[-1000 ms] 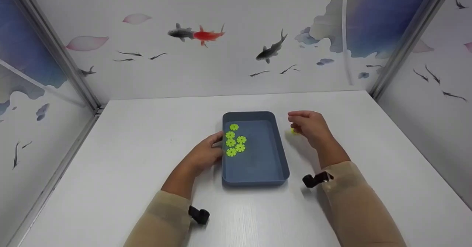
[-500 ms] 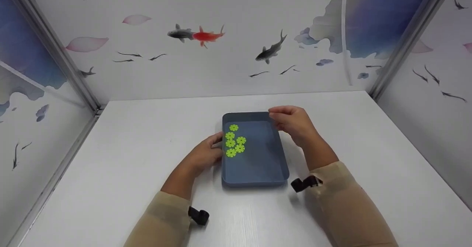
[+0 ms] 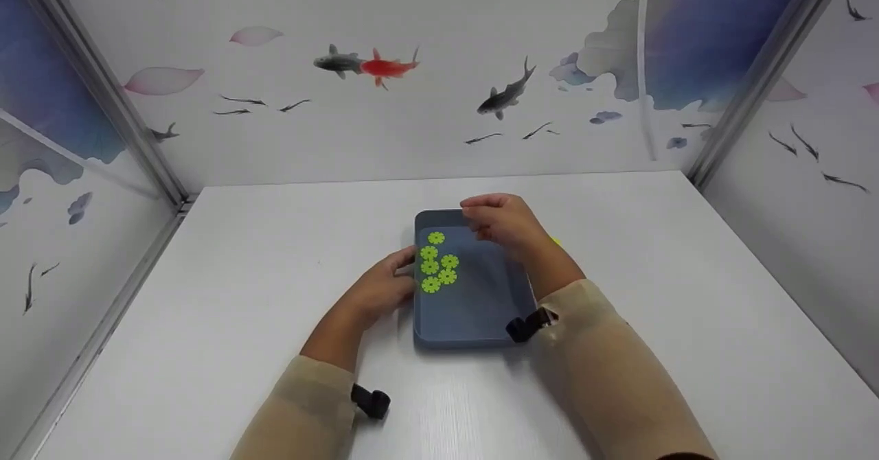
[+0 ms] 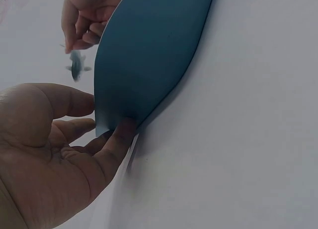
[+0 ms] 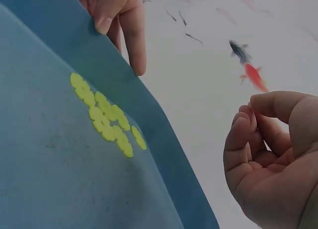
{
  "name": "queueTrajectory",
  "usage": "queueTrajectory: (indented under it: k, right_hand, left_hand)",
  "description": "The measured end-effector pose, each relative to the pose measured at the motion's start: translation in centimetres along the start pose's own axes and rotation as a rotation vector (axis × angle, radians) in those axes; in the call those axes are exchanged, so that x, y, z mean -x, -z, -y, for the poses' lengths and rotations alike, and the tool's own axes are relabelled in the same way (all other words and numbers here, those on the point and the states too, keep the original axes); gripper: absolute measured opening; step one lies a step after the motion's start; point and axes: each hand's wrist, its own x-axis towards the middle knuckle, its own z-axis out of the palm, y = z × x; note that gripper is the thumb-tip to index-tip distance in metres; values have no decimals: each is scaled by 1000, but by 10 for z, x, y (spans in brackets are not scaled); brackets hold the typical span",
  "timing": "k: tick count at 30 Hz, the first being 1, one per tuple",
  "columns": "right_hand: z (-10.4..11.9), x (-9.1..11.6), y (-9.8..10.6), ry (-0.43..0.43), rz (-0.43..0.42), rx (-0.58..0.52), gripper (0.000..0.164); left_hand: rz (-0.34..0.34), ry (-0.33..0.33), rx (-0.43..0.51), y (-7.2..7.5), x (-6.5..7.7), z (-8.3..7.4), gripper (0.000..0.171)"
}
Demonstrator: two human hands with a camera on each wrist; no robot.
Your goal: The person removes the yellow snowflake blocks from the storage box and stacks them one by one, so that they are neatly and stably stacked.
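A grey-blue tray (image 3: 481, 309) stands on the white table. Several flat yellow-green flower-shaped pieces (image 3: 448, 277) lie along its left side, and also show in the right wrist view as a cluster of pieces (image 5: 107, 119). My left hand (image 3: 381, 285) grips the tray's left wall; the left wrist view shows its fingers (image 4: 117, 144) against the tray's outer side. Over the far part of the tray is my right hand (image 3: 505, 223), thumb and forefinger brought together at the tips (image 5: 254, 101). Whatever may be between those tips is hidden.
Beside the tray, partly covered by the right forearm, a bit of yellow (image 3: 555, 241) shows on the table (image 3: 240, 295). Upright printed panels (image 3: 384, 137) with fish and petals enclose the back and sides.
From beside the tray's right edge, my right hand has moved left over its far end. The left hand, the tray and the pieces in it stay where they were.
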Motion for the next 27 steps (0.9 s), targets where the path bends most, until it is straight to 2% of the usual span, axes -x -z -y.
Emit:
queueTrajectory:
  k: [6,14,21,27]
  right_hand:
    - [-12,-14,-9,-55,-3,106,37]
    - [-17,-24,-14,-99,16,228,26]
    - [-25,-32,-19,-86,81,413,26]
    - [-34,-34,-21,-58,124,414,31]
  left_hand:
    - [0,1,-8,0,0,-1,79]
    - [-5,3,-19,1,1,-1,79]
    - [-5,-11,-40,1,2,-1,78]
    - [11,-17,-29,2,1,-1,79]
